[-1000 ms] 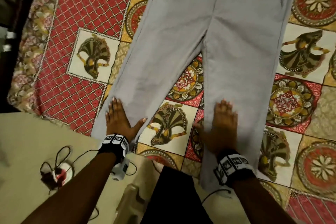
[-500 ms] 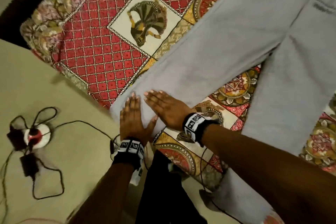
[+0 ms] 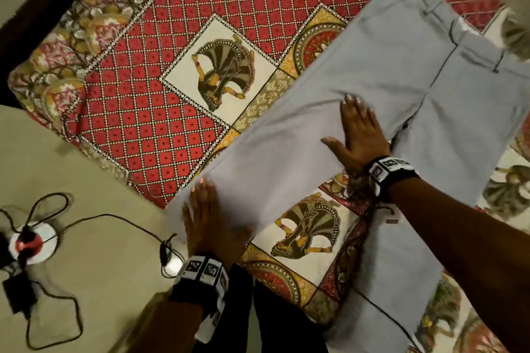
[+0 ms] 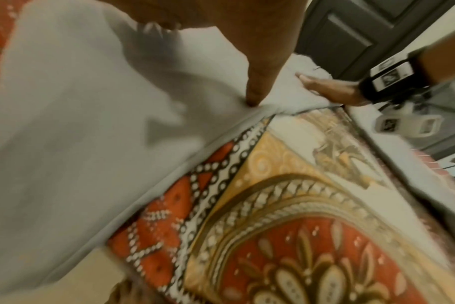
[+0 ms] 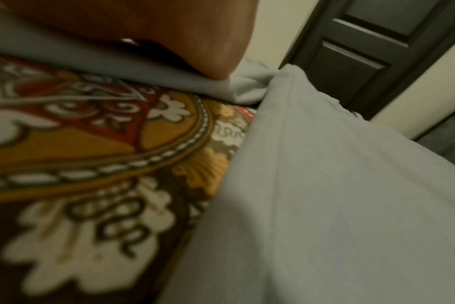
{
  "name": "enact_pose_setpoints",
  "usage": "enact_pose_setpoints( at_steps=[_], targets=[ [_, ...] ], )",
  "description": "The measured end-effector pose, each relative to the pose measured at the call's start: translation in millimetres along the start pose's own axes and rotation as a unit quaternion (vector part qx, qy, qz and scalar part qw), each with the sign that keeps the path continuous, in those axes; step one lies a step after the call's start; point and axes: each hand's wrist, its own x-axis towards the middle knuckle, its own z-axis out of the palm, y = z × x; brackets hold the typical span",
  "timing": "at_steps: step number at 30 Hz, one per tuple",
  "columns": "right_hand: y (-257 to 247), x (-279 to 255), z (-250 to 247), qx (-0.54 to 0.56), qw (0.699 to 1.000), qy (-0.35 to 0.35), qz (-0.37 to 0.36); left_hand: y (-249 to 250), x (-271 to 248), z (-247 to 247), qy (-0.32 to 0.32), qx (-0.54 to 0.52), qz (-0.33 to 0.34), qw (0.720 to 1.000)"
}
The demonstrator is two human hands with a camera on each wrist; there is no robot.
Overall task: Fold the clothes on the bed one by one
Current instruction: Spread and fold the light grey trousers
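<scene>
Bed [image 3: 149, 112]: patterned red-and-gold cover, fills most of head view.
Grey trousers [image 3: 387, 71]: spread flat on bed, waistband far right, legs running toward near edge; left leg's long axis slants from far right to near left.
Right hand [image 3: 360, 135]: flat, fingers straight, pressing upper left leg, nearer crotch.
Left hand [image 3: 210, 215]: flat, pressing same leg's hem at bed edge.
Left wrist view alone shows dark panelled door [image 4: 351, 30]; head view alone shows cables on floor [image 3: 71, 238].

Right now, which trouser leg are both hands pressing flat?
The trouser leg toward the red-checked side of the bedspread: left hand lies near its hem, right hand higher up by the crotch. The other leg lies untouched under the right forearm.
</scene>
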Motion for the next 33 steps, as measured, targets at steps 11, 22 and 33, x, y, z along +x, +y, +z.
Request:
enact_pose_setpoints(
  at_steps=[11,22,33],
  targets=[
    [-50.2,33.3,26.6,-0.018,0.967,-0.012,-0.255,122.2,128.3,-12.4,-0.032,0.032,0.17,0.984],
    [111.2,90.9,-42.2,-0.013,1.0,0.009,-0.006,148.4,139.1,-33.4,-0.036,0.098,0.155,0.982],
    [101.0,128.6,-46.1,-0.072,0.973,-0.01,-0.219,228.6,242.4,-38.5,-0.056,0.125,0.321,0.937]
  ],
)
